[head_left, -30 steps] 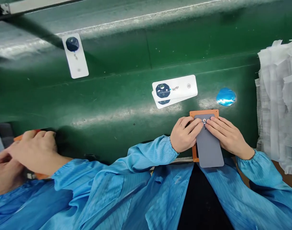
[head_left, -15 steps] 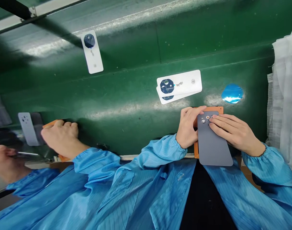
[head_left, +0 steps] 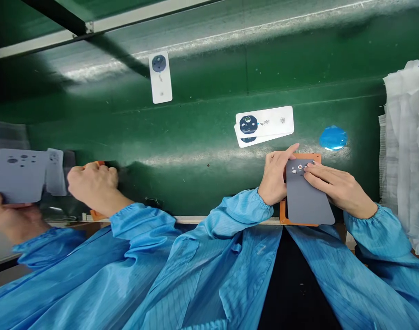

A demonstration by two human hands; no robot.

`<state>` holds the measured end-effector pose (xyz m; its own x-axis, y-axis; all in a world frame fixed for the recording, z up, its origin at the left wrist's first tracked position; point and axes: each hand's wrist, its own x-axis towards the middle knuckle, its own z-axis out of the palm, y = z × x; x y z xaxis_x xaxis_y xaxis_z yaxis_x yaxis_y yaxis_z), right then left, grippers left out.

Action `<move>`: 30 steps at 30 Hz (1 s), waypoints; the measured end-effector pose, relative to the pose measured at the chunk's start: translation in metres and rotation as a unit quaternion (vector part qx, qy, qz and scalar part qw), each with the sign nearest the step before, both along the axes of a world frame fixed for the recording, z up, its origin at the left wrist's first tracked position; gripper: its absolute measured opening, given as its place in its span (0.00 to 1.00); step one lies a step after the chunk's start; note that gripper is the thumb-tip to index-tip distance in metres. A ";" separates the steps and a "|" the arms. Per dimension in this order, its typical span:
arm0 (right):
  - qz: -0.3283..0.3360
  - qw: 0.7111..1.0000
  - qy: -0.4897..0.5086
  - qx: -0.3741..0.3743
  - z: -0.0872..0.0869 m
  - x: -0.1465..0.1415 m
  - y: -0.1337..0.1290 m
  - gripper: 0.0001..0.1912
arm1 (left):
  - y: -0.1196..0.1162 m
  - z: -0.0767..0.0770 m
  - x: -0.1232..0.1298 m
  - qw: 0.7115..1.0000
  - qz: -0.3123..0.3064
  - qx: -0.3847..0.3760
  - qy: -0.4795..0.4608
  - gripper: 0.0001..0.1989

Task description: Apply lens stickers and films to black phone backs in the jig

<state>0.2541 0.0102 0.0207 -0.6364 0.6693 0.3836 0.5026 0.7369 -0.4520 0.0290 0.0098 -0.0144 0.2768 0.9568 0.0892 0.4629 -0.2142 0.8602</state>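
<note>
A dark grey phone back cover point(head_left: 307, 197) with camera holes at its top lies slightly askew over an orange fixture point(head_left: 283, 213) at the table's front edge. The cover's lower end swings out to the right of the fixture. My right hand point(head_left: 343, 190) grips the cover's right edge, fingertips pressed beside the camera holes and thumb hidden. My left hand point(head_left: 274, 178) is closed round the fixture's left side, one finger pointing up past its top edge.
Two overlapping white sheets point(head_left: 271, 120) with dark camera prints and a blue film disc point(head_left: 333, 138) lie beyond my hands. Another white sheet point(head_left: 160, 82) lies farther left. White cloths point(head_left: 407, 151) hang at right. A co-worker's hands point(head_left: 92, 185) hold grey covers point(head_left: 20, 176) and an orange fixture.
My view has shifted slightly. The grey cover's lower end has moved up a little over the fixture. At left, the co-worker's far hand has lifted grey covers into view.
</note>
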 end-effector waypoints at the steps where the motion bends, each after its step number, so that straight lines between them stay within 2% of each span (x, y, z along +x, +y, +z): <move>1: -0.007 1.000 0.003 -0.008 0.005 0.003 0.002 0.31 | 0.000 -0.001 0.000 1.000 -0.001 0.004 0.000 0.38; 5: -0.040 0.998 0.034 -0.045 0.028 0.013 0.005 0.36 | 0.002 -0.003 -0.001 1.000 -0.015 0.026 -0.004 0.42; 7: -0.048 0.998 0.037 -0.036 0.031 0.014 0.002 0.38 | 0.003 -0.002 -0.004 0.999 -0.019 0.034 0.014 0.43; 9: -0.038 0.999 0.019 -0.011 0.026 0.012 -0.004 0.40 | 0.001 0.002 -0.010 0.997 -0.021 0.055 0.042 0.41; 11: -0.017 1.000 -0.009 0.014 0.013 0.008 -0.010 0.42 | -0.001 0.006 -0.019 0.991 -0.039 0.110 0.066 0.35; 14: -0.007 0.999 -0.034 0.027 -0.006 0.004 -0.018 0.42 | -0.005 0.011 -0.032 0.964 -0.095 0.225 0.107 0.23; 16: -0.012 0.999 -0.035 0.013 -0.012 0.003 -0.021 0.42 | -0.006 0.013 -0.037 0.943 -0.131 0.275 0.135 0.18; 18: -0.014 1.000 -0.026 -0.002 -0.013 0.003 -0.023 0.41 | -0.007 0.014 -0.039 0.931 -0.150 0.298 0.151 0.17; 23: -0.003 1.000 -0.024 -0.020 -0.008 0.005 -0.020 0.39 | -0.007 0.016 -0.038 0.915 -0.152 0.330 0.176 0.16; 30: 0.010 0.997 -0.072 -0.022 -0.007 0.006 -0.017 0.40 | -0.006 0.013 -0.037 0.901 -0.181 0.330 0.213 0.15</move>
